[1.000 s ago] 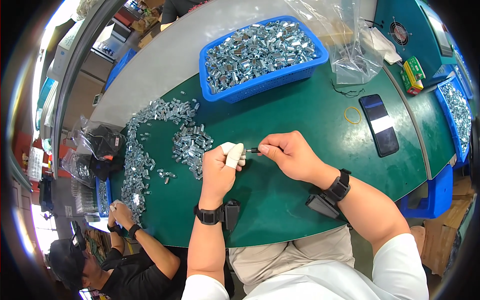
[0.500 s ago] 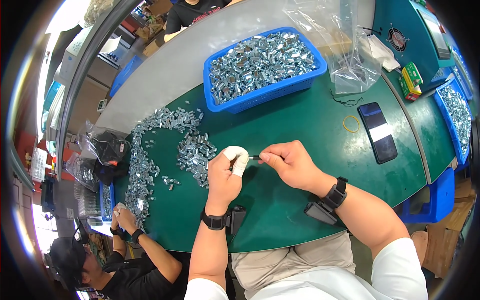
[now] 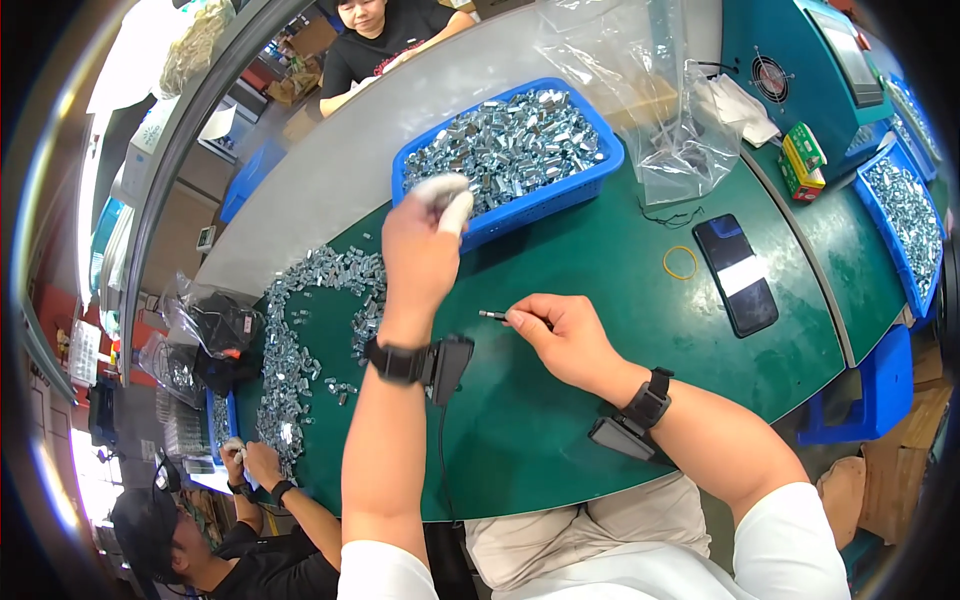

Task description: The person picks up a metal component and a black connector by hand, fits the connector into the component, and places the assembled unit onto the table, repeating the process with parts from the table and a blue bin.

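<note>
My left hand is raised at the near left part of a blue basket heaped with shiny metal nuts. White coverings wrap its thumb and forefinger; motion blurs these fingers, and I cannot tell whether they hold a nut. My right hand stays over the green table, thumb and forefinger pinched on a thin dark rod with a silvery tip that points left. Loose nuts lie in a pile partly behind my left forearm.
A curved band of nuts runs along the table's left side. On the right lie a phone and a yellow rubber band. A clear plastic bag rests at the back. One co-worker sits at lower left, another person across the partition.
My left hand has left the rod and moved up and away to the basket. My right hand keeps the rod, whose silvery tip now shows.
</note>
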